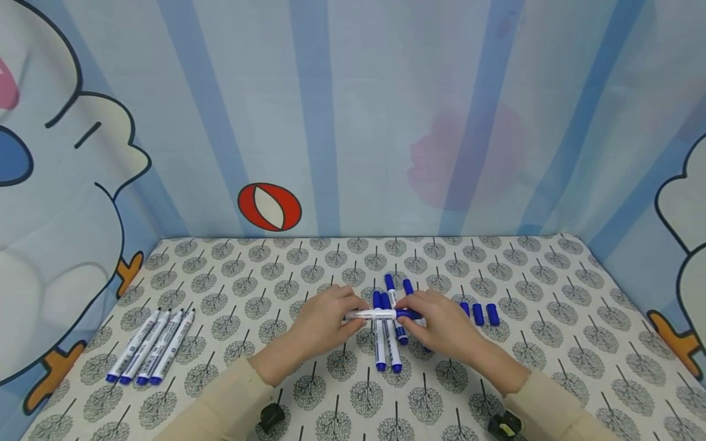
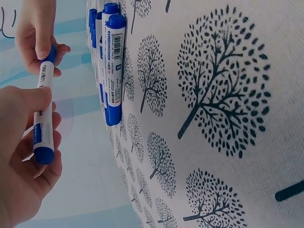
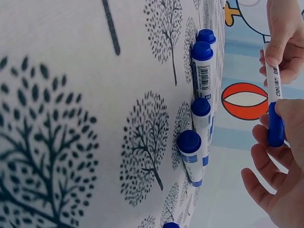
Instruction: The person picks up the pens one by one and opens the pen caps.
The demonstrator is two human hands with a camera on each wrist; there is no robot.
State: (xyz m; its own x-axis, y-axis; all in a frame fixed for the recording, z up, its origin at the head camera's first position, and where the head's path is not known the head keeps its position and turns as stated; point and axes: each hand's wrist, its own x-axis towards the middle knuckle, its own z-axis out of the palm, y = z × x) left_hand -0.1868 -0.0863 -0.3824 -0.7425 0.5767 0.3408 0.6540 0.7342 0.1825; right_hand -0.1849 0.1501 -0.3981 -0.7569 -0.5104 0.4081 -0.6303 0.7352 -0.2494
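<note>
Both hands hold one white marker with a blue cap [image 1: 380, 314] level above the table. The left hand [image 1: 325, 318] grips the barrel near its blue end, thumb on one side and fingers curled round the other, as the left wrist view shows. At the other end, the right hand [image 1: 444, 321] pinches the blue cap [image 3: 275, 126] between thumb and fingers. The cap sits on the marker, against the white barrel. Beneath the hands lie several capped markers [image 1: 390, 346], roughly side by side and pointing away; the right hand partly hides some of them.
At the left, several uncapped markers [image 1: 151, 346] lie in a slanted row, dark tips away from the person. Three loose blue caps [image 1: 478, 314] lie right of the right hand. A tree-print cloth [image 1: 364, 398] covers the table, and a striped curtain [image 1: 364, 122] hangs behind it.
</note>
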